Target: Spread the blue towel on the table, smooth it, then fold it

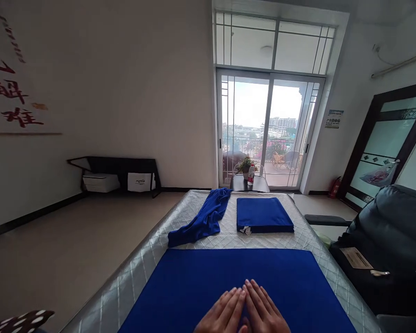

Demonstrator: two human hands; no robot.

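Note:
A blue cloth (194, 273) is spread flat over the near part of the quilted silver-grey table cover (152, 259). My left hand (223, 312) lies palm down on this cloth, fingers stretched forward. Beside it, my right hand (263, 309) rests the same way, and the fingertips of both meet near the cloth's middle. Nothing shows in either hand. Farther off sits a neat stack of folded blue cloth (263, 213) with a small white tag at its front edge. To its left lies a crumpled blue cloth (206, 217).
Beyond the far end stands a small dark table (260, 184) with a potted plant (245, 165) and a bottle (251, 175). A black armchair (395, 226) is at the right, holding a brown card (355, 258). Along the left wall is a black bench (121, 165) above white boxes.

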